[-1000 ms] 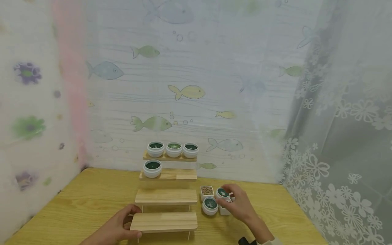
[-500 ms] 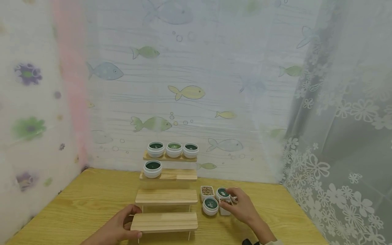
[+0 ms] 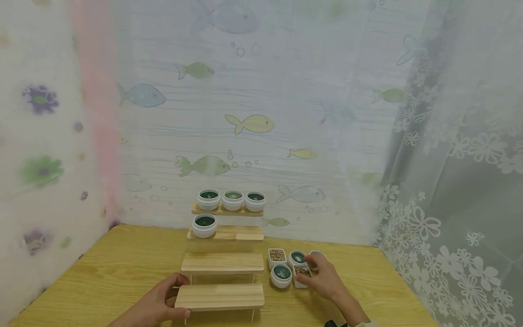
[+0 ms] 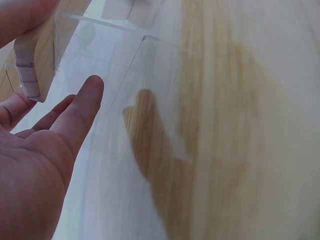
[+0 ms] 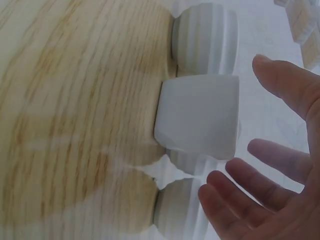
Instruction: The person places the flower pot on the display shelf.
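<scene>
Drawn slightly farther from the wooden rack (image 3: pixel 220 294), the right hand (image 3: pixel 324 279) now shows more of the square dish (image 3: pixel 299 284), which stands right of the rack. Its fingers are spread apart close to that dish. At the rack's lowest left end, the left hand (image 3: pixel 156 299) clamps the board between thumb and fingers.

We see a homelike, screened-off nook: a pale fish-printed hanging (image 3: pixel 347 68) at twelve o'clock, a sheer, white-flowered curtain (image 3: pixel 461 218) at three, a white hanging with purple and green blots (image 3: pixel 53 136) at nine, and a yellow wood-grained tabletop (image 3: pixel 135 254) at six.
</scene>
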A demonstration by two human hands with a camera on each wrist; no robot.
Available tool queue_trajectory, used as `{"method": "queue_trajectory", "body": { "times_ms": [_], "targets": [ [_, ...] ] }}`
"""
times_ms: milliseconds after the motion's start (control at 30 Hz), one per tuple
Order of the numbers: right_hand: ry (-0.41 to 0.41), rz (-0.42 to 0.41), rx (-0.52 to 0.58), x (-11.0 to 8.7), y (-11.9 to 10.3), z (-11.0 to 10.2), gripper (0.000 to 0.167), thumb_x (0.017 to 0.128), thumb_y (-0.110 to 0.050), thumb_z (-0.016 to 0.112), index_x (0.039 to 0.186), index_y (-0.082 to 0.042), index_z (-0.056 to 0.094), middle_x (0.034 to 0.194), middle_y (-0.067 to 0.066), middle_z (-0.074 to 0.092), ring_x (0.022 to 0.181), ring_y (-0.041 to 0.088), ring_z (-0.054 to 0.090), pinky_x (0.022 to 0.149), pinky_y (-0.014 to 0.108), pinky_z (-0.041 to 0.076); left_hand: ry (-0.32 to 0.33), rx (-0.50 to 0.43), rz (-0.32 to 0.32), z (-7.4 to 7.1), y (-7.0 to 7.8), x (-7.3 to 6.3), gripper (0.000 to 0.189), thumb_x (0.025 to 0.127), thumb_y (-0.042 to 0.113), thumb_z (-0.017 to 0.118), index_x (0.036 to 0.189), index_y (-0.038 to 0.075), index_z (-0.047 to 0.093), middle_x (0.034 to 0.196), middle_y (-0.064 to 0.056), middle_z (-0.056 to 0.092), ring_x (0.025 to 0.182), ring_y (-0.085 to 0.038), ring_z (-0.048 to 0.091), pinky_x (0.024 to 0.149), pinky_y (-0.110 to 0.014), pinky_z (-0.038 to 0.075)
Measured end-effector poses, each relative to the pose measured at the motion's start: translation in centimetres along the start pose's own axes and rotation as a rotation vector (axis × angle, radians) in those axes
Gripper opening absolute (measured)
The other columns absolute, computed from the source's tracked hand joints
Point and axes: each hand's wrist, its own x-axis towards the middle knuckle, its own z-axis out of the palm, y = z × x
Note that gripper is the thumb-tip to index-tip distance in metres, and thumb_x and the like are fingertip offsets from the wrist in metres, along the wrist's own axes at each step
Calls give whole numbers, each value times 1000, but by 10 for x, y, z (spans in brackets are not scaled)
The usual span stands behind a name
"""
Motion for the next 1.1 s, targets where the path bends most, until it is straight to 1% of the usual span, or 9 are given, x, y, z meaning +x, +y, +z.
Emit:
{"method": "queue_trajectory", "body": {
  "times_ms": [133, 300, 467, 633, 867, 1100],
  "targets": [
    [-36, 24, 8, 0, 1, 1, 59, 74, -37, 81, 116, -2, 61, 113, 11, 60, 102, 32, 59, 85, 46, 49, -1, 28, 20, 0, -1, 0, 51, 86, 9, 70, 123, -6, 37, 119, -20, 47, 108, -34, 52, 82, -34, 49],
    [-77, 36, -6, 0, 3, 1, 62, 73, -38, 82, 118, -2, 59, 115, 11, 61, 101, 31, 59, 84, 46, 49, 0, 17, 8, -1, -1, 0, 51, 86, 9, 70, 123, -5, 37, 119, -20, 46, 109, -34, 52, 82, -34, 49],
    [-79, 22, -19, 0, 4, 1, 63, 71, -39, 83, 117, -2, 60, 112, 10, 60, 99, 28, 59, 83, 44, 50, -3, 7, 1, 0, -1, 0, 50, 87, 9, 69, 122, -5, 37, 120, -20, 46, 109, -34, 52, 82, -35, 49],
    [-93, 6, -13, -1, 6, 2, 60, 71, -36, 84, 114, -2, 60, 109, 9, 60, 94, 24, 59, 79, 40, 50, -10, 5, 12, 1, -1, -1, 51, 87, 8, 69, 123, -6, 36, 120, -21, 46, 109, -34, 52, 82, -35, 50],
    [-107, 3, 28, -1, 8, 3, 57, 72, -31, 84, 115, -1, 60, 113, 13, 60, 93, 25, 60, 77, 41, 51, 0, -24, -12, 1, -2, 0, 52, 86, 9, 69, 124, -5, 36, 120, -21, 46, 107, -33, 53, 82, -36, 49],
    [-110, 13, 25, -1, 8, 3, 57, 72, -32, 84, 115, -2, 60, 113, 11, 61, 93, 24, 60, 76, 40, 50, 11, -5, -14, 1, 0, 0, 52, 86, 9, 69, 124, -5, 36, 120, -20, 46, 106, -32, 53, 81, -35, 49]
  ]
}}
